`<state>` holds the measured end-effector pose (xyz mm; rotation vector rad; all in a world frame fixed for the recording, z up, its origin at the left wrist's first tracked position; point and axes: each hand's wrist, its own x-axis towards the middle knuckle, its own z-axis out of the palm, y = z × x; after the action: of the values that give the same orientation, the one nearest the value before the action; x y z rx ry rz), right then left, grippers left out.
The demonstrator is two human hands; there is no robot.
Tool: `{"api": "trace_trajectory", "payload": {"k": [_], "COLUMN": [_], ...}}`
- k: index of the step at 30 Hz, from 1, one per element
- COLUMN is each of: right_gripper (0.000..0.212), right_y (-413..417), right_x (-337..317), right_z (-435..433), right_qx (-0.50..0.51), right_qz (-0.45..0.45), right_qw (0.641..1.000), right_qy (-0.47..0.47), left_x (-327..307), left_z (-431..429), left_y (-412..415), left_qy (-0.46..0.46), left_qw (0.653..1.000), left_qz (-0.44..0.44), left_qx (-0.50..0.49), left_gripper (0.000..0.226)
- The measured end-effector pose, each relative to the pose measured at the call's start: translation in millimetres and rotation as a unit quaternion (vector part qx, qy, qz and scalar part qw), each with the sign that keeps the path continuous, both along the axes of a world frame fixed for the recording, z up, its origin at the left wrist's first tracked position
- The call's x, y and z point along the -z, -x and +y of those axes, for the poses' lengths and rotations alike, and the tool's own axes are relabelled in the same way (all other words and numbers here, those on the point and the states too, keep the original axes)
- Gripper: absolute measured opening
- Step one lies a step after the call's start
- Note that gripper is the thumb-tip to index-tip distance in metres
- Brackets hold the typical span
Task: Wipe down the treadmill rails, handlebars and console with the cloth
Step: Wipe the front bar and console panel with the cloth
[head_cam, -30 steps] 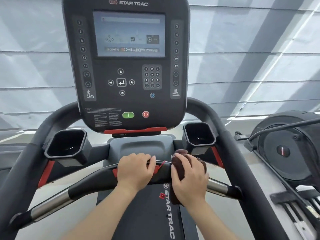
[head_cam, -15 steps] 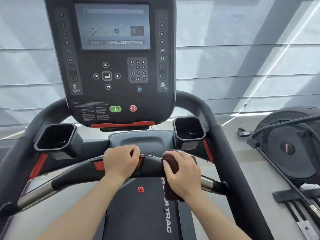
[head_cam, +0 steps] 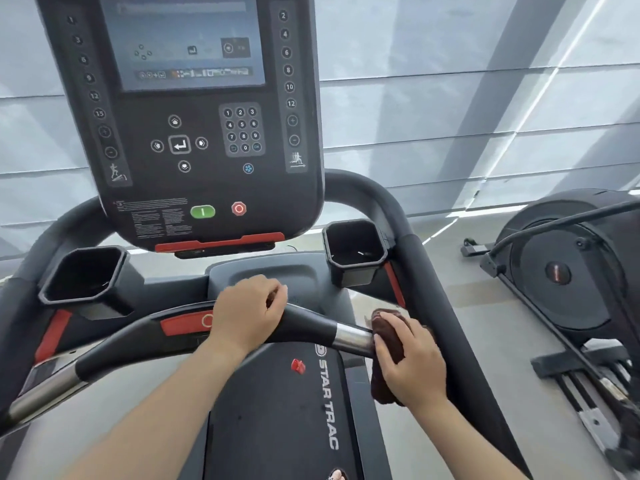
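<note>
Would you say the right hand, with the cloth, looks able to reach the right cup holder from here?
Probably yes: the right hand holds the cloth on the handlebar, and nothing stands between it and the right cup holder just above.

Handlebar [head_cam: 304, 325]: left hand [head_cam: 247, 315] blocks its black middle, right hand [head_cam: 410, 362] with cloth [head_cam: 388, 336] covers its right end. Bare chrome between them, bare bar left of the left hand. Console [head_cam: 194, 140] overhangs beyond; cup holders [head_cam: 353, 252] flank it. Side rail [head_cam: 446, 327] crowds the right end.

right hand [head_cam: 412, 362] + cloth [head_cam: 386, 344]: slid right | from black grip onto metal section [head_cam: 353, 336]
</note>
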<state>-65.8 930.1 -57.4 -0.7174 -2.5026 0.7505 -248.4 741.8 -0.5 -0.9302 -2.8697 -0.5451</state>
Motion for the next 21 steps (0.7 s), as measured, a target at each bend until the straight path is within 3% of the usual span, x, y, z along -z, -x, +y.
{"api": "trace_trajectory", "payload": {"k": [4, 12, 21], "right_gripper": [0.035, 0.037, 0.036], "right_y": [7.6, 25.5, 5.4], "right_x": [4.4, -1.6, 5.6], "right_z": [-15.0, -37.6, -21.1], "right_qx": [0.046, -0.02, 0.053], "right_qz": [0.01, 0.046, 0.02], "right_qw": [0.999, 0.998, 0.998], "right_qy": [-0.001, -0.049, -0.02], "left_x": [4.8, 6.7, 4.7], "left_z": [33.3, 30.2, 29.3], "left_y": [-20.5, -19.9, -23.7], "left_qy": [0.069, 0.049, 0.046], "left_qw": [0.994, 0.993, 0.995], "left_qz": [0.059, 0.066, 0.062], "left_qx": [0.063, 0.083, 0.068], "left_gripper": [0.042, 0.041, 0.033]}}
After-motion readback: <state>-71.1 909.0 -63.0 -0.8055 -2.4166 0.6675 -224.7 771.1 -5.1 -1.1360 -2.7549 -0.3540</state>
